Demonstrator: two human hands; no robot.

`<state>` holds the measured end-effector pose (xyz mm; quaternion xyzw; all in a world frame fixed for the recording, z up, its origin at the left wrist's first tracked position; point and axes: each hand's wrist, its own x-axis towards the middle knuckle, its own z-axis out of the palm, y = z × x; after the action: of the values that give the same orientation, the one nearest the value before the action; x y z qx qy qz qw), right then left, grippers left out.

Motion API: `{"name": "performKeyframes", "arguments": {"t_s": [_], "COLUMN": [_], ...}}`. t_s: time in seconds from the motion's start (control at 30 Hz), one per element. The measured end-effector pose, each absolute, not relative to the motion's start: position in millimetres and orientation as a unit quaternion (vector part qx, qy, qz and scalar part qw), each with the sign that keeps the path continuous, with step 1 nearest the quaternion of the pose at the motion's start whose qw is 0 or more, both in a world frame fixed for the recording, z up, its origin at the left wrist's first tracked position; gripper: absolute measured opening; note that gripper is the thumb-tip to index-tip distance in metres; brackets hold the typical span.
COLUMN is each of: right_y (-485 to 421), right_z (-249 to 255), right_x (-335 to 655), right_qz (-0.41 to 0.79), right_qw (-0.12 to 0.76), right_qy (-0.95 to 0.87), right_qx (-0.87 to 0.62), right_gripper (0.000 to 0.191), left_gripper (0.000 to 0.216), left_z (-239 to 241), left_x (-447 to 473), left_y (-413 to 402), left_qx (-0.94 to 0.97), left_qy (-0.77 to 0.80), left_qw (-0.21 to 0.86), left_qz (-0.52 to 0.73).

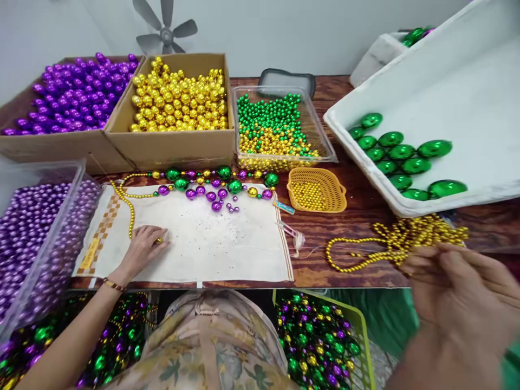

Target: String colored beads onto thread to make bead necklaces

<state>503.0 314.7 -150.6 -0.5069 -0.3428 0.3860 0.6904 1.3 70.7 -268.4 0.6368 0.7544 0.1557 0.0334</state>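
My left hand (144,246) rests on the white cloth (227,238), its fingers closed on the end of a gold bead strand (132,214); one gold bead shows by the fingertips. That strand joins a garland (203,180) of green, purple and gold beads along the cloth's far edge. At the right, my right hand (463,292) is raised and slightly blurred, with fingers pinched together on a thin clear thread (365,249) that runs left toward the cloth. Beneath and behind these fingers lies a heap of gold bead strands (430,233). Several loose purple beads (216,206) sit below the garland.
Boxes of purple beads (89,92) and gold beads (182,103) stand behind, beside a clear tub (325,146). An orange basket (341,200), scissors (287,229), and a foam box (467,108) with green beads are rightward. Left is a lilac-bead tub (60,216); below, a green basket (363,336).
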Motion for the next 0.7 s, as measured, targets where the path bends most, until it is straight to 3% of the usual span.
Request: {"name": "performKeyframes", "arguments": {"t_s": [0.17, 0.3, 0.47, 0.7], "right_y": [289, 262, 237, 235], "right_z": [-204, -267, -312, -315], "right_x": [445, 412, 413, 417], "right_qz": [0.541, 0.563, 0.462, 0.331], "right_qw": [0.531, 0.462, 0.425, 0.462], "right_qy": [-0.468, -0.507, -0.628, -0.687], "right_qx": [-0.455, -0.461, -0.46, -0.454], "right_gripper": [0.021, 0.029, 0.025, 0.034], "left_gripper": [0.026, 0.021, 0.021, 0.017], "left_z": [-241, -210, -175, -168], "left_x": [42, 108, 214, 366], "left_y": [125, 206, 333, 524], "left_qx": [0.627, 0.67, 0.773, 0.803], "left_qy": [0.721, 0.63, 0.475, 0.385], "left_qw": [0.071, 0.128, 0.197, 0.259], "left_qz": [0.285, 0.372, 0.371, 0.375]}}
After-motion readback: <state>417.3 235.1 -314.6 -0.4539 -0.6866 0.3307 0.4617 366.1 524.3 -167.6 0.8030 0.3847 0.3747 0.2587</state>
